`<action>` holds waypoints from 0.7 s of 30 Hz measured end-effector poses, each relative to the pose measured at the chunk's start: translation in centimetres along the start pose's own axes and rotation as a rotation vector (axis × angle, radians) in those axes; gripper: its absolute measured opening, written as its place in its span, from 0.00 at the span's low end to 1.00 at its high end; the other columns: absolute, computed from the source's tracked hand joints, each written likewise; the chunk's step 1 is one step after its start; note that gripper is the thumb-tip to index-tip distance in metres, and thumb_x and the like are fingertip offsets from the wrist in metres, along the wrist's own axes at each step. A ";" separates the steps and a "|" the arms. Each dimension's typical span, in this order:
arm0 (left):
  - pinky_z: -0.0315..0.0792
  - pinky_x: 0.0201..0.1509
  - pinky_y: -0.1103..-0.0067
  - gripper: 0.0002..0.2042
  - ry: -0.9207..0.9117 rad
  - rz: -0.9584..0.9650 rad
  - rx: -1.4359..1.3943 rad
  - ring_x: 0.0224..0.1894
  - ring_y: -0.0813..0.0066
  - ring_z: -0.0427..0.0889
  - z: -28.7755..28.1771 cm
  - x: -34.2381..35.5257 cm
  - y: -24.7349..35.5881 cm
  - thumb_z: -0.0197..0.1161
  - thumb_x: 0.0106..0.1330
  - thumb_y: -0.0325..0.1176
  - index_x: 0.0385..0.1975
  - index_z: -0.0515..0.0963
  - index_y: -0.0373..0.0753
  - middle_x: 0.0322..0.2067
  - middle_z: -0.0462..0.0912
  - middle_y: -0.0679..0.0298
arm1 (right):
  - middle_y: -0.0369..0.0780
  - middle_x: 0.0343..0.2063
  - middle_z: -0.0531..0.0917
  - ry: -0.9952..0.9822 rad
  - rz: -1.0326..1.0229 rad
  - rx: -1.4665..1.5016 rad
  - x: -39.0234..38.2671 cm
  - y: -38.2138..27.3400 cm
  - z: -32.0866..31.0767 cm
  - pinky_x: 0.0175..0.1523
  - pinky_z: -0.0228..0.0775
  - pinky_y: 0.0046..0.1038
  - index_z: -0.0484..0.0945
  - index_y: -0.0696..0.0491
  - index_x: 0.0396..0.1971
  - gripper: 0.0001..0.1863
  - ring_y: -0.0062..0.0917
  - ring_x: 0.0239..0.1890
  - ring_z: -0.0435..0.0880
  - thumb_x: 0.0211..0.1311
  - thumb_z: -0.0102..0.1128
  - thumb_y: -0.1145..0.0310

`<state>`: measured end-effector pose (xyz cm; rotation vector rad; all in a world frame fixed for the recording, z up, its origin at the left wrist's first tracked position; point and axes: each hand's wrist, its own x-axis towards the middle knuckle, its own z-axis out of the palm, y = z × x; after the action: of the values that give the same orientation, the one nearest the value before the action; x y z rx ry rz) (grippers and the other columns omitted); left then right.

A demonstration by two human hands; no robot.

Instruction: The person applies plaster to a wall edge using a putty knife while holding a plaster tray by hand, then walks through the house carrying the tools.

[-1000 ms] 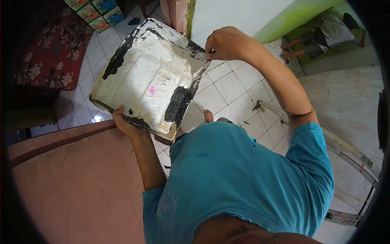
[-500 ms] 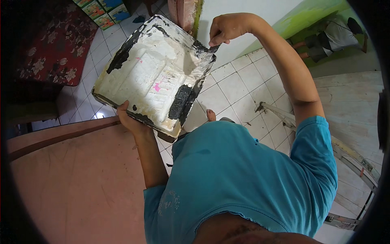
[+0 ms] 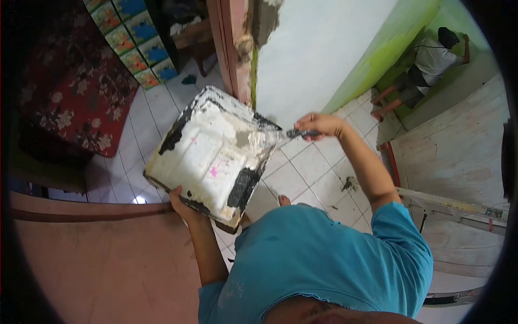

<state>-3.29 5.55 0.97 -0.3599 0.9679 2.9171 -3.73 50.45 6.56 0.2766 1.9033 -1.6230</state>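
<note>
My left hand (image 3: 182, 204) grips the near left edge of a shallow rectangular tray (image 3: 202, 146), holding it tilted in the air. The tray is crusted with white paint or filler, with flaking black patches and pink spots. A small grey dab (image 3: 244, 139) lies toward its right side. Beyond the tray's right corner, my right hand (image 3: 321, 127) is closed round the dark handle of a putty knife (image 3: 302, 133). Its blade is at the tray's right rim, partly lost against the pale crust; I cannot tell whether it touches.
A white wall (image 3: 307, 48) with a raw, grey-patched edge stands ahead, beside a pink door frame (image 3: 222, 48). Another person (image 3: 431, 62) faces the green wall at far right. A ladder (image 3: 453, 204) is at my right, a pink panel (image 3: 102, 259) at my left.
My right hand has moved from above the tray's far right corner to its right side, so the putty knife's handle now shows. The view has tilted up, revealing more wall and the other person.
</note>
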 end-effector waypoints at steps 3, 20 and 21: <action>0.72 0.65 0.60 0.36 0.056 -0.002 0.019 0.62 0.49 0.75 0.6 -1.0 0.5 0.57 0.56 0.40 0.67 0.63 0.32 0.59 0.74 0.48 | 0.35 0.17 0.79 -0.030 -0.031 0.219 -2.7 1.2 0.6 0.12 0.50 0.16 0.83 0.54 0.37 0.16 0.10 0.10 0.64 0.76 0.59 0.55; 0.74 0.60 0.64 0.33 0.107 0.054 0.051 0.57 0.53 0.78 5.8 -9.6 2.8 0.58 0.57 0.42 0.63 0.67 0.33 0.55 0.76 0.52 | 0.37 0.17 0.78 -0.047 -0.400 0.493 -11.5 -1.9 1.1 0.11 0.55 0.15 0.78 0.57 0.43 0.17 0.12 0.07 0.65 0.78 0.53 0.56; 0.74 0.60 0.64 0.33 0.089 0.067 0.048 0.57 0.54 0.78 6.0 -9.8 3.0 0.58 0.57 0.42 0.63 0.67 0.33 0.55 0.77 0.52 | 0.37 0.18 0.78 -0.029 -0.427 0.507 -12.0 -2.7 1.1 0.10 0.54 0.15 0.78 0.57 0.43 0.17 0.12 0.07 0.64 0.78 0.53 0.56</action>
<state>4.67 6.98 9.74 -0.4668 1.0802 2.9542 4.65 51.52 15.58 0.0459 1.5696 -2.3763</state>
